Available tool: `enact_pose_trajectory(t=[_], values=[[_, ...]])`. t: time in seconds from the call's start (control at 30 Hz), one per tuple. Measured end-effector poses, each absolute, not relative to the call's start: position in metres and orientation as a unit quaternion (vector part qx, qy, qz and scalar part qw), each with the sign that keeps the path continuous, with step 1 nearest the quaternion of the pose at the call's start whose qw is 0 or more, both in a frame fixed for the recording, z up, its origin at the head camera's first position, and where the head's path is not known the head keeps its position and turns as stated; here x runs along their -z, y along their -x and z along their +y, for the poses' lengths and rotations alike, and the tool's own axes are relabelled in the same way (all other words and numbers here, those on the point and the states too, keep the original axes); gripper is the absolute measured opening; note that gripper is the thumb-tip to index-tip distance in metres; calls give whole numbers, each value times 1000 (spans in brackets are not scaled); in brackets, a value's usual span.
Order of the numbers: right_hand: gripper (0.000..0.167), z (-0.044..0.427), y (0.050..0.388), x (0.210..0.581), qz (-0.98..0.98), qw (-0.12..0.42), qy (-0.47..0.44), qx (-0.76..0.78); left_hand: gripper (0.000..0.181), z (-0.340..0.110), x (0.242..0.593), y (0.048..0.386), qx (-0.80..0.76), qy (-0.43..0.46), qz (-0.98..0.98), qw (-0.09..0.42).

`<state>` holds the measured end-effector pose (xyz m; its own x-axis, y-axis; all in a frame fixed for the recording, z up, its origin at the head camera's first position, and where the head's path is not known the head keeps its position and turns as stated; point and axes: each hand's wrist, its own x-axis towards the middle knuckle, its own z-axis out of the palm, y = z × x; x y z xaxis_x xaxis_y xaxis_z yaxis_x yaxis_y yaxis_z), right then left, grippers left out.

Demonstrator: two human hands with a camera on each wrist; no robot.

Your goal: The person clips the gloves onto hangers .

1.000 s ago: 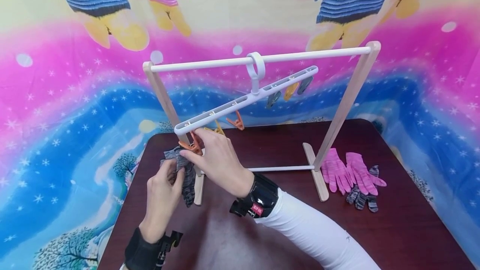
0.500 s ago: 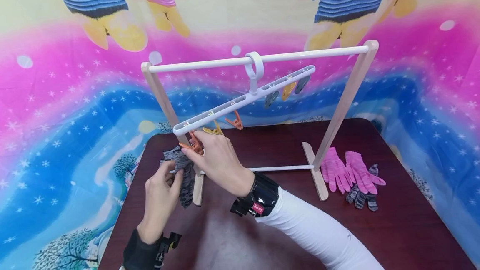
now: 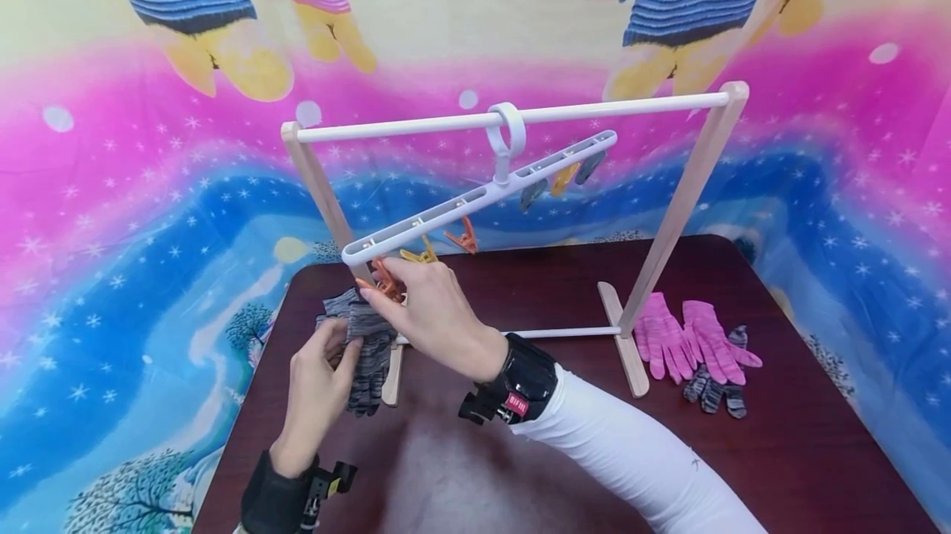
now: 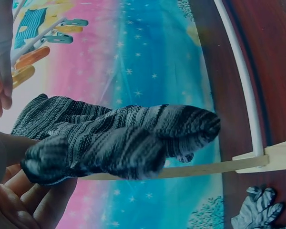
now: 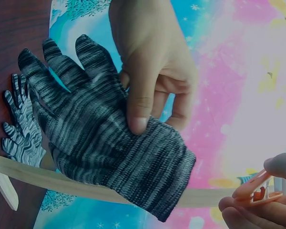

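My left hand [image 3: 319,385] pinches a grey-and-black knit glove [image 3: 371,344] near its cuff, between thumb and fingers. The right wrist view shows this glove [image 5: 95,109] flat-on, cuff toward the lower right, fingers pointing up and left. My right hand [image 3: 438,311] pinches an orange clothespin [image 3: 388,282] at the low left end of a white clip hanger [image 3: 475,196]. The clothespin [image 5: 255,191] is apart from the glove's cuff in the right wrist view. The hanger hangs tilted by its ring from the rack's white top rod [image 3: 631,108].
Two pink gloves [image 3: 713,340] overlap a grey-and-black glove [image 3: 713,394] at the right of the dark table [image 3: 802,451]. Another striped glove [image 5: 26,129] lies behind the held one. Yellow [image 3: 419,252], orange [image 3: 464,235] and grey clothespins hang along the hanger. Wooden posts [image 3: 679,212] frame the rack.
The held glove has turned to show more of its breadth, its fingers hanging more visibly. The hanger's right end has swung slightly left. My right hand keeps hold of the orange clothespin.
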<state>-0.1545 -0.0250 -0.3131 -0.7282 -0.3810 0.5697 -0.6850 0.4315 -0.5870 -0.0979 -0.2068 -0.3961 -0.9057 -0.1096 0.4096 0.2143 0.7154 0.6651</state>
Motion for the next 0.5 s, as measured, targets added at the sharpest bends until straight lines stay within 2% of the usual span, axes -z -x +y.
enact_pose_trajectory(t=[0.5], values=[[12, -21, 156, 312, -807, 154, -337, -461, 23, -207, 395, 100, 403, 47, -893, 197]])
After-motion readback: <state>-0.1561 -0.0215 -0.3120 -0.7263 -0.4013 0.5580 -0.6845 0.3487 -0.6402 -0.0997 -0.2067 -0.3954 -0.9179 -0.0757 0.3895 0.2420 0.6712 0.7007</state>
